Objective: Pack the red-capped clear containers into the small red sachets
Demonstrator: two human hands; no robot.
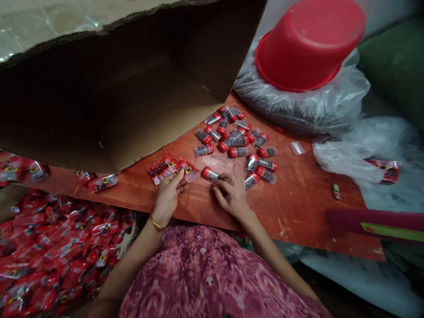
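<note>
My left hand (168, 194) pinches a small red printed pouch (187, 168) at the front of the reddish wooden board (298, 198). A stack of flat red pouches (161, 167) lies just left of it. My right hand (230, 192) has its fingers closed on a small clear vial with a red cap (210, 173), lying on its side. Behind my right hand lies a heap of several such red-capped vials (236, 137), filled with dark contents.
A big open cardboard box (109, 88) lies on its side at the back left. An upturned red plastic basin (306, 44) rests on a clear bag of dark contents (298, 106). Filled red pouches (49, 251) are piled at lower left. White plastic sheeting (374, 154) lies right.
</note>
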